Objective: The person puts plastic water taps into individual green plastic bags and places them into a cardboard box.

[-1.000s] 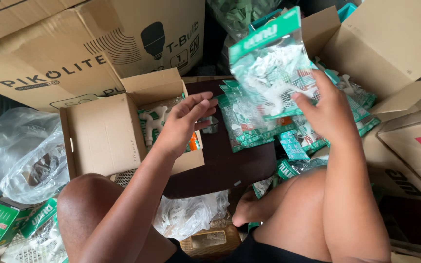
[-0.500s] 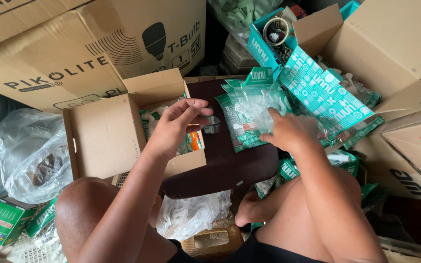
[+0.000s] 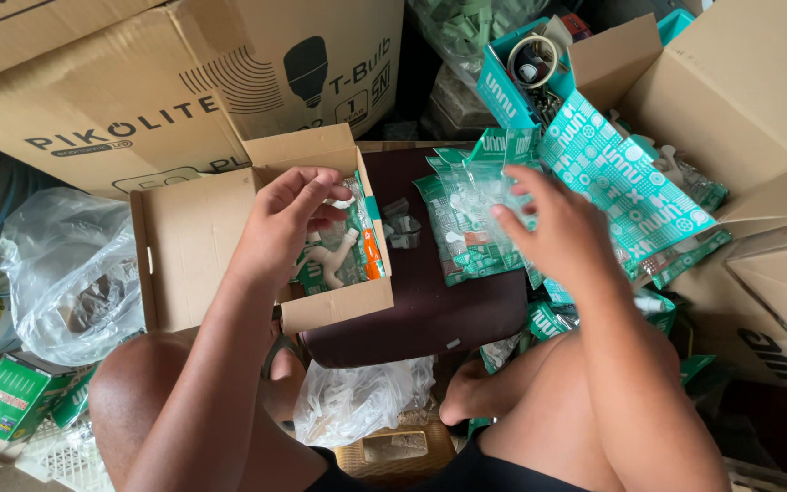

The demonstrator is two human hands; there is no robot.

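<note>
**Hands splitting between box and packet pile**

Left hand (image 3: 289, 219) is hovering over the small cardboard box (image 3: 202, 246), fingers loosely curled on a clear packet (image 3: 350, 239). Right hand (image 3: 557, 232), holding a packet up a second ago, is now coming down open-fingered onto the green packet pile (image 3: 466, 219) on the dark stool (image 3: 421, 310).

Bare arms with no sleeves, bare knees, bare foot (image 3: 471, 401), dark shorts (image 3: 466, 469) at the lap

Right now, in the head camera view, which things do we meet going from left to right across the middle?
Clear plastic bag → small open cardboard box → left hand → dark brown stool → right hand → teal patterned packet.
</note>
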